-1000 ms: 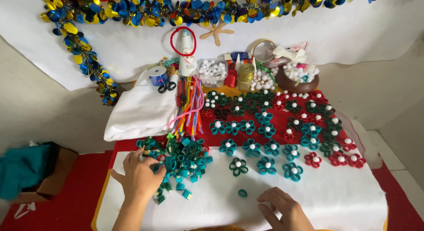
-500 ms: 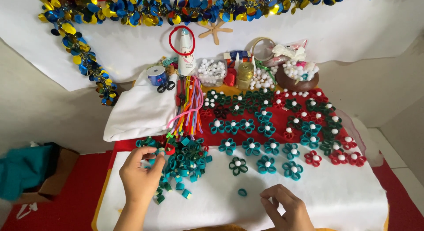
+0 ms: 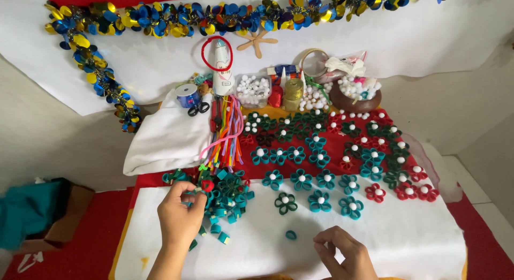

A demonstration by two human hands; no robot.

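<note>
Left hand [image 3: 179, 216] pinching at teal loop pile [image 3: 225, 197], single teal loop [image 3: 290, 235] just beside right hand [image 3: 345, 253]

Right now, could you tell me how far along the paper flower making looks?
Done: rows of finished flowers with white centres cover the red cloth. In hand: the left hand picks at the pile of teal loops; the right hand rests near one loose loop. Left: that pile remains unassembled.

Bright, even daylight; sharp, soft shadows
</note>
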